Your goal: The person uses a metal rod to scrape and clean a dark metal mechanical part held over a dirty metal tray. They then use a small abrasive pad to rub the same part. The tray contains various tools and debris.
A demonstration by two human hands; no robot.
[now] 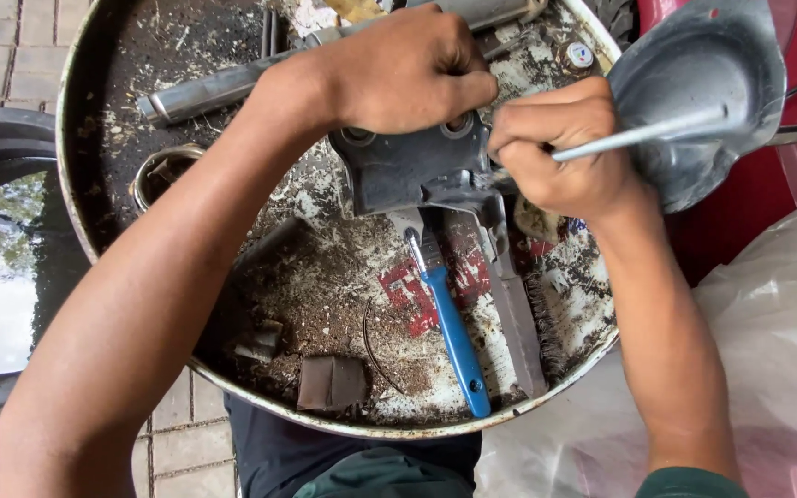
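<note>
The left hand point(408, 69) clamps down on the dark metal bracket point(417, 171), pinning it near twelve o'clock on the rusty drum lid point(325, 314), seemingly to steady it. The right hand point(565, 148), fist closed, grips a silver rod point(638, 136) at three o'clock. The bracket looks greasy, with two round holes. A blue-handled wrench point(449, 323) lies at six.

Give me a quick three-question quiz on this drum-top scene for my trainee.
1. True or false: the left hand presses down on the dark metal part.
2. What does the right hand grip? A) silver rod B) blue-handled tool C) wire brush
3. Which tool lies untouched on the drum top, just left of the wire brush?

Key: 1 true; 2 A, the silver rod; 3 the blue-handled tool.
</note>
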